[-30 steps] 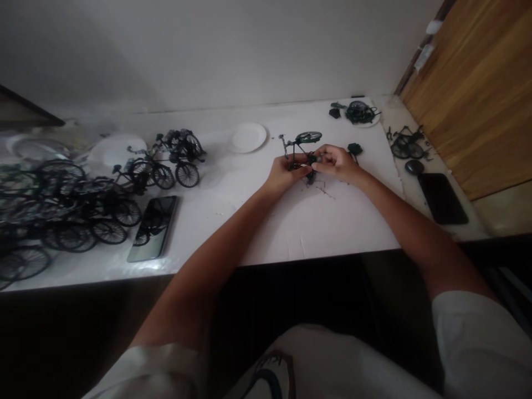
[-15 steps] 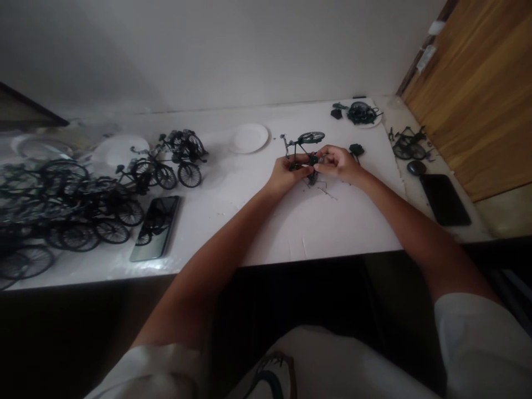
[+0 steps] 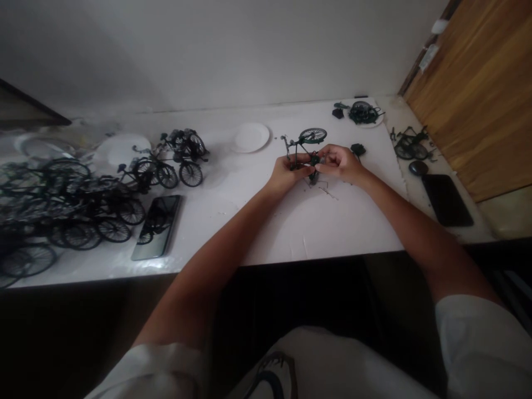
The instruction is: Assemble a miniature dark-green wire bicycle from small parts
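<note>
A small dark green model bicycle (image 3: 305, 145) stands partly built on the white table (image 3: 316, 221), one wheel raised at its far end. My left hand (image 3: 286, 170) grips its frame from the left, fingers closed. Fingers of my right hand (image 3: 341, 162) pinch a small part at the bicycle's middle from the right. Thin loose pins (image 3: 326, 191) lie on the table just under my hands.
Several finished model bicycles (image 3: 75, 205) crowd the left side. A phone (image 3: 157, 226) lies near the front edge, another phone (image 3: 446, 199) at the right. White dishes (image 3: 250, 137) and a plate of dark parts (image 3: 362, 113) sit at the back. A wooden panel (image 3: 477, 94) stands right.
My hands stay on the model bicycle with only slight shifts of the fingers. The view has drifted a little.
</note>
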Demonstrator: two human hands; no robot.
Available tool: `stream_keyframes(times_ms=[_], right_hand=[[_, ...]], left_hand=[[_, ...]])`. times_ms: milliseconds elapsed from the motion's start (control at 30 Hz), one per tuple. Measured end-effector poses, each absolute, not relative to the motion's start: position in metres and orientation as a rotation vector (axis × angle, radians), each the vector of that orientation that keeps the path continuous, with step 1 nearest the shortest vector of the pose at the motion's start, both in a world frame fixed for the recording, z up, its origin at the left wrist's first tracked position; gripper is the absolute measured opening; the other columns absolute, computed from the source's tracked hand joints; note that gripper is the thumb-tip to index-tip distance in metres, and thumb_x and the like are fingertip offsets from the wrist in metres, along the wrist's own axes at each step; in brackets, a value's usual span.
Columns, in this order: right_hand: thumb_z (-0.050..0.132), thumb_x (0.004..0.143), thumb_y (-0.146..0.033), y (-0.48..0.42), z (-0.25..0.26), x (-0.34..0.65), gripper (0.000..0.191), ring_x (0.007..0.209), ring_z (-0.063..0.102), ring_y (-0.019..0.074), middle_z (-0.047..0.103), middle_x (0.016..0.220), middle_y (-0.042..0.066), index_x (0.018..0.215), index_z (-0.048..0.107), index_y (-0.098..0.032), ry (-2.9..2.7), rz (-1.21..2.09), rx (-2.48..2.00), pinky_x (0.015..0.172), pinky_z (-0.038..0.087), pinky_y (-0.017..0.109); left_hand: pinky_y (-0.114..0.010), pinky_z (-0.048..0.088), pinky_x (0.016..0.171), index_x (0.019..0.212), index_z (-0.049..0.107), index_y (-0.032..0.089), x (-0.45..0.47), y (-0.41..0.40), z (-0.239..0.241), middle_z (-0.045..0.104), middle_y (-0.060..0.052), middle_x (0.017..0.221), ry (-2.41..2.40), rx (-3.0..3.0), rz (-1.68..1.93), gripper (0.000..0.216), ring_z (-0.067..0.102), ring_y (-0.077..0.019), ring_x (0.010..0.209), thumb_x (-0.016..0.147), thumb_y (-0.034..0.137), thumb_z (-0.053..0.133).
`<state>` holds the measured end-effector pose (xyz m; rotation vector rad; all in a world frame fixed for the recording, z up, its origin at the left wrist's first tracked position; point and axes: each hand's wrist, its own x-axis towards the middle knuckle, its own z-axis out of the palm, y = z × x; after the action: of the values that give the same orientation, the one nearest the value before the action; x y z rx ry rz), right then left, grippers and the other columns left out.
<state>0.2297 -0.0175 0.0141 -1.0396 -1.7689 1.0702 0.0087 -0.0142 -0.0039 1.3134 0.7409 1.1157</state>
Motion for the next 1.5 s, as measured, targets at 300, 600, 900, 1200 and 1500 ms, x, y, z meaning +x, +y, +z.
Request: stream_keyframes(times_ms=[300, 600, 900, 1200, 1500], right_hand=[[0.087, 0.079, -0.042, -0.020, 0.017, 0.229, 0.039, 0.059, 0.029, 0.0104, 0.035, 0.062, -0.010, 0.102, 0.063, -0.021, -1.772, 1.074, -1.059, 0.057, 0.021, 0.026], [0.087, 0.078, -0.043, -0.018, 0.014, 0.229, 0.039, 0.059, 0.026, 0.0112, 0.034, 0.063, -0.010, 0.101, 0.063, -0.023, -1.774, 1.059, -1.093, 0.057, 0.019, 0.027], [0.090, 0.074, -0.046, -0.017, 0.013, 0.228, 0.043, 0.058, 0.026, 0.0096, 0.033, 0.061, -0.011, 0.096, 0.063, -0.022, -1.818, 1.077, -1.065, 0.057, 0.019, 0.026], [0.094, 0.074, -0.049, -0.015, 0.014, 0.232, 0.045, 0.058, 0.028, 0.0097, 0.036, 0.061, -0.010, 0.095, 0.064, -0.022, -1.792, 1.149, -1.056, 0.055, 0.020, 0.026], [0.097, 0.070, -0.050, -0.017, 0.019, 0.229, 0.048, 0.061, 0.034, 0.0108, 0.045, 0.066, -0.006, 0.091, 0.064, -0.023, -1.728, 1.147, -1.065, 0.055, 0.025, 0.025]], left_hand=[[-0.040, 0.063, 0.086, 0.101, 0.085, 0.017, 0.009, -0.017, 0.001, 0.083, -0.010, 0.105, 0.768, 1.348, 1.099, 0.034, 0.077, -0.0228, 0.093, 0.070, 0.027, 0.094], [-0.043, 0.064, 0.093, 0.097, 0.084, 0.017, 0.009, -0.018, 0.003, 0.083, -0.012, 0.109, 0.756, 1.363, 1.104, 0.024, 0.079, -0.0249, 0.098, 0.075, 0.024, 0.089], [-0.036, 0.062, 0.084, 0.089, 0.074, 0.017, 0.012, -0.014, -0.007, 0.081, -0.010, 0.100, 0.854, 1.365, 1.146, 0.029, 0.075, -0.0199, 0.089, 0.066, 0.023, 0.091], [-0.037, 0.061, 0.081, 0.092, 0.079, 0.020, 0.010, -0.018, -0.004, 0.082, -0.008, 0.104, 0.850, 1.395, 1.147, 0.020, 0.076, -0.0206, 0.089, 0.078, 0.029, 0.089], [-0.038, 0.062, 0.086, 0.092, 0.078, 0.018, 0.012, -0.020, 0.003, 0.082, -0.008, 0.102, 0.877, 1.338, 1.165, 0.023, 0.074, -0.0200, 0.090, 0.073, 0.023, 0.090]])
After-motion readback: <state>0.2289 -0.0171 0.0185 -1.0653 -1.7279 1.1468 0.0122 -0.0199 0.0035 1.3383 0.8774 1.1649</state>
